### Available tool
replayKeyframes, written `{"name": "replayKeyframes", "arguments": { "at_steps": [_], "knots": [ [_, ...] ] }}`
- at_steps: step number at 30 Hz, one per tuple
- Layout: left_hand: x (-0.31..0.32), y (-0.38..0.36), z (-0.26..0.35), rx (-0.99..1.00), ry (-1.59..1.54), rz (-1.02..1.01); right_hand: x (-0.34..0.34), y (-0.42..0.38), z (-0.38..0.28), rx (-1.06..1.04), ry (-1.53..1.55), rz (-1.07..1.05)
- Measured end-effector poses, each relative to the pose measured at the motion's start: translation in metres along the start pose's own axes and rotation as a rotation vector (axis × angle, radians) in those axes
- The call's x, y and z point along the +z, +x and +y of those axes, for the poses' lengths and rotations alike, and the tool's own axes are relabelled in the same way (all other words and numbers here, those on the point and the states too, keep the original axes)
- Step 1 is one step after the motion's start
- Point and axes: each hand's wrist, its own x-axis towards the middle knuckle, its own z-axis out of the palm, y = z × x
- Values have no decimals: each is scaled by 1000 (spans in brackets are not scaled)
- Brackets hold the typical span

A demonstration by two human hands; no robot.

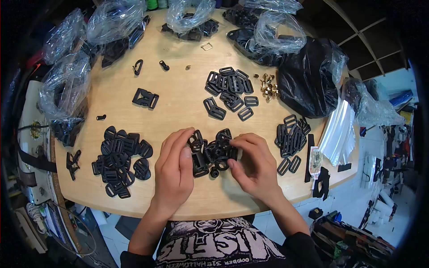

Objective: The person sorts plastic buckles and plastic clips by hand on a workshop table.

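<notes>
A small heap of mixed black plastic buckles (201, 164) lies on the table in front of me, between my two hands. My left hand (173, 166) rests along the heap's left side, its fingers stretched forward and nothing held in it. On the other side, my right hand (254, 165) curves around the heap's right edge, thumb and fingers apart, the fingertips touching black pieces. To the left lies a pile of black strap buckles (117, 154). Beyond my hands is a group of black slide buckles (232, 82). More narrow slide buckles (291, 138) lie right of my right hand.
A side-release buckle (145, 98), a snap hook (137, 67) and a black clip (73, 164) lie apart on the wooden table (178, 100). Brass-coloured hardware (269, 87) sits beside a black plastic bag (308, 78). Clear bags (115, 20) line the far edge.
</notes>
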Motion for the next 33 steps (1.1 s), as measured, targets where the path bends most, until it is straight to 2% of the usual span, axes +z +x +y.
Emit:
{"name": "replayKeyframes", "arguments": {
  "at_steps": [7,11,15,17,18,25,27,28,29,31,33],
  "knots": [
    [-3,1,3,-15,48,29,3,15,-10,-139,-239,-187],
    [-4,0,4,-22,45,46,4,15,-9,-208,-284,-161],
    [-5,0,6,-1,65,42,-8,25,-14,-179,-159,-27],
    [-3,-1,4,32,86,51,-17,30,-10,60,-85,73],
    [-3,-2,3,36,101,29,-21,36,-3,15,-113,117],
    [-7,-2,3,56,160,-51,-19,48,4,157,21,56],
    [-7,-3,1,88,175,-65,-15,46,3,581,912,52],
    [-7,-3,2,77,179,-78,-16,45,10,586,1089,3],
    [-7,-2,3,84,172,-79,-18,45,9,582,1081,10],
    [-8,-2,5,88,194,-73,-22,47,8,749,1431,38],
    [-6,-2,3,88,158,-40,-28,46,5,816,1323,93]
  ]
}}
